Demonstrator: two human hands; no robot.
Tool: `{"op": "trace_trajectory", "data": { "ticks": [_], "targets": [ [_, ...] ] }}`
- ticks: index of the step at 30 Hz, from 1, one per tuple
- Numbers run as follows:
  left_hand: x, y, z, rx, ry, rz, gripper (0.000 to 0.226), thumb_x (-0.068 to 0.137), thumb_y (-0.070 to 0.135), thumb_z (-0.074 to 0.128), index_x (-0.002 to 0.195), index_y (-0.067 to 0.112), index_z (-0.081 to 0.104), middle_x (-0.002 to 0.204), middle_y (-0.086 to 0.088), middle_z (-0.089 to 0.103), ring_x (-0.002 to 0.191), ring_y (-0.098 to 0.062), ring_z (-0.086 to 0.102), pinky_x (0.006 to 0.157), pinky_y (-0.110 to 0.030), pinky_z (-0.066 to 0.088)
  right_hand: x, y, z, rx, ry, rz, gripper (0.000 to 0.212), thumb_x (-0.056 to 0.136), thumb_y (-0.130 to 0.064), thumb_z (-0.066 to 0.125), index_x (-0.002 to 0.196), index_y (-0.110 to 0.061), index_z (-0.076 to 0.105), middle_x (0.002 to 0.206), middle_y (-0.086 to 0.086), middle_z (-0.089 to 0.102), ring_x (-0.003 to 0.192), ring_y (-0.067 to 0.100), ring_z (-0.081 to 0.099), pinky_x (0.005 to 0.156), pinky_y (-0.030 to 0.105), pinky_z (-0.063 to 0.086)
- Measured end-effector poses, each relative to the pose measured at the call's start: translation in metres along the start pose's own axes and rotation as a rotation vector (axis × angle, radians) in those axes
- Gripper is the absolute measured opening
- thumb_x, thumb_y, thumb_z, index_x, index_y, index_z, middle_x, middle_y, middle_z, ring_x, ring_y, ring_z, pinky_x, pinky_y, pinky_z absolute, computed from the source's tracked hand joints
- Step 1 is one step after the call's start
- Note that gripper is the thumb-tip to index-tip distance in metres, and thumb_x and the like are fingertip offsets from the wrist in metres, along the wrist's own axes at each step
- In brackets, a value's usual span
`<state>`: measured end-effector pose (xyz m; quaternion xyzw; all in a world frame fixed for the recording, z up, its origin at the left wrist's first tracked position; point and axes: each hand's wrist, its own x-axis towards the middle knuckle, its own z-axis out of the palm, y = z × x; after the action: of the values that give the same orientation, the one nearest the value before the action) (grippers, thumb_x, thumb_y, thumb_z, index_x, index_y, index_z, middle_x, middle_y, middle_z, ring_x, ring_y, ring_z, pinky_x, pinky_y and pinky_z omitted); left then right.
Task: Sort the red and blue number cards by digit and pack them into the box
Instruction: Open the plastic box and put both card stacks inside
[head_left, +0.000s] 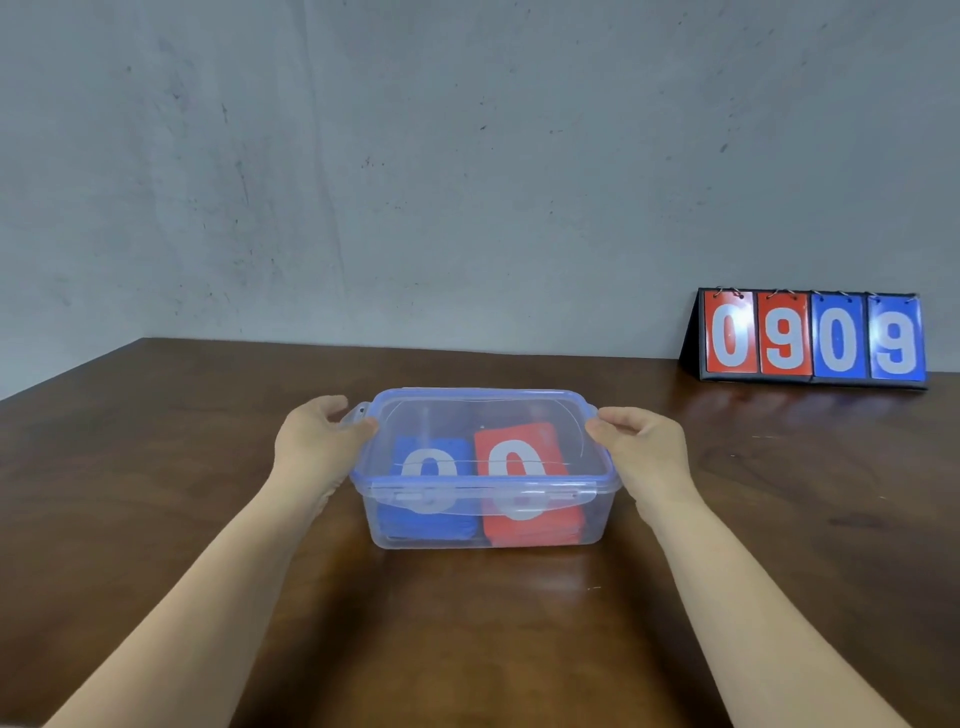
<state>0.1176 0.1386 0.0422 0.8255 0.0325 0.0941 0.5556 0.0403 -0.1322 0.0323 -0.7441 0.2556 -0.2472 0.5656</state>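
Box (601, 501) on brown table (467, 634), grey wall (415, 156)

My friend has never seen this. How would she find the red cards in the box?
On the brown table stands a clear plastic box with a blue-rimmed lid. Inside lie two stacks side by side, each showing a white 0. The red cards are the right stack; the blue cards lie to their left.

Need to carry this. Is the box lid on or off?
On: the lid sits flat on the box rim; left hand and right hand grip its ends. Whether clips are snapped: cannot tell.
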Motion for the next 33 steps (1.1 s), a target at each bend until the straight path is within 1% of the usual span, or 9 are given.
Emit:
{"op": "trace_trajectory", "data": {
  "ticks": [3, 6, 10, 17, 23, 27, 29, 31, 33],
  "targets": [
    [0.000, 0.012, -0.001, 0.246, -0.020, 0.145, 0.054, 0.093, 0.014, 0.060, 0.144, 0.008, 0.045, 0.147, -0.009, 0.048, 0.126, -0.027, 0.052, 0.069, -0.018, 0.042, -0.004, -0.006, -0.004, -0.177, 0.000, -0.070, 0.042, 0.089, -0.029, 0.068, 0.127, -0.015, 0.061, 0.129, 0.001, 0.062, 0.116, 0.019, 0.057, 0.098, 0.040, 0.049],
    [0.000, 0.021, 0.003, 0.424, -0.127, 0.297, 0.058, 0.096, 0.029, 0.058, 0.148, 0.011, 0.040, 0.157, -0.008, 0.033, 0.144, -0.023, 0.032, 0.111, -0.033, 0.031, -0.012, -0.010, -0.007, -0.308, -0.039, -0.127, 0.051, 0.089, -0.034, 0.066, 0.135, -0.015, 0.054, 0.137, 0.002, 0.056, 0.124, 0.022, 0.053, 0.099, 0.040, 0.046],
    [0.006, 0.029, 0.014, 0.711, -0.395, 0.361, 0.073, 0.095, 0.059, 0.039, 0.155, 0.020, 0.023, 0.163, -0.006, 0.015, 0.151, -0.018, 0.007, 0.121, -0.040, 0.001, -0.017, -0.010, -0.005, -0.344, -0.102, -0.157, 0.039, 0.092, -0.032, 0.062, 0.126, -0.012, 0.060, 0.126, 0.002, 0.063, 0.109, 0.019, 0.058, 0.089, 0.035, 0.048],
    [0.004, 0.026, 0.021, 0.851, -0.451, 0.323, 0.106, 0.069, 0.085, 0.018, 0.157, 0.027, 0.016, 0.164, 0.000, 0.009, 0.152, -0.018, 0.003, 0.122, -0.039, 0.012, -0.015, -0.008, -0.004, -0.328, -0.135, -0.165, 0.042, 0.094, -0.034, 0.060, 0.133, -0.018, 0.058, 0.129, -0.003, 0.061, 0.110, 0.012, 0.055, 0.089, 0.029, 0.046],
    [0.001, 0.025, 0.020, 0.765, -0.459, 0.318, 0.110, 0.066, 0.087, 0.023, 0.156, 0.024, 0.019, 0.164, -0.001, 0.011, 0.152, -0.018, 0.005, 0.121, -0.038, 0.012, -0.017, -0.008, -0.004, -0.327, -0.139, -0.148, 0.045, 0.093, -0.035, 0.060, 0.136, -0.022, 0.054, 0.133, -0.005, 0.059, 0.121, 0.017, 0.055, 0.093, 0.031, 0.047],
    [-0.003, 0.022, 0.012, 0.578, -0.394, 0.252, 0.084, 0.089, 0.067, 0.044, 0.156, 0.022, 0.021, 0.164, -0.004, 0.009, 0.152, -0.019, 0.005, 0.119, -0.036, 0.014, -0.022, -0.013, -0.006, -0.530, -0.056, -0.185, 0.054, 0.093, -0.041, 0.058, 0.140, -0.018, 0.049, 0.142, -0.002, 0.052, 0.128, 0.022, 0.050, 0.098, 0.034, 0.044],
    [-0.008, 0.015, 0.005, 0.486, -0.321, 0.214, 0.068, 0.094, 0.053, 0.050, 0.151, 0.019, 0.034, 0.158, -0.006, 0.031, 0.148, -0.024, 0.023, 0.115, -0.037, 0.026, -0.026, -0.014, -0.005, -0.540, -0.022, -0.186, 0.050, 0.093, -0.041, 0.059, 0.138, -0.019, 0.053, 0.136, -0.001, 0.058, 0.122, 0.022, 0.055, 0.092, 0.033, 0.046],
    [-0.013, 0.008, 0.003, 0.446, -0.305, 0.202, 0.037, 0.096, 0.044, 0.050, 0.124, 0.020, 0.055, 0.123, -0.002, 0.062, 0.118, -0.025, 0.055, 0.091, -0.035, 0.045, -0.028, -0.014, -0.003, -0.505, -0.022, -0.175, 0.043, 0.093, -0.038, 0.059, 0.132, -0.019, 0.059, 0.128, 0.000, 0.064, 0.114, 0.021, 0.059, 0.084, 0.031, 0.047],
    [-0.015, 0.004, 0.005, 0.381, -0.286, 0.198, 0.019, 0.097, 0.039, 0.051, 0.096, 0.020, 0.053, 0.088, 0.004, 0.060, 0.082, -0.015, 0.057, 0.065, -0.026, 0.040, -0.028, -0.014, -0.002, -0.455, -0.023, -0.148, 0.040, 0.093, -0.035, 0.061, 0.128, -0.017, 0.062, 0.125, 0.000, 0.065, 0.110, 0.020, 0.060, 0.087, 0.032, 0.047]
  ]
}}
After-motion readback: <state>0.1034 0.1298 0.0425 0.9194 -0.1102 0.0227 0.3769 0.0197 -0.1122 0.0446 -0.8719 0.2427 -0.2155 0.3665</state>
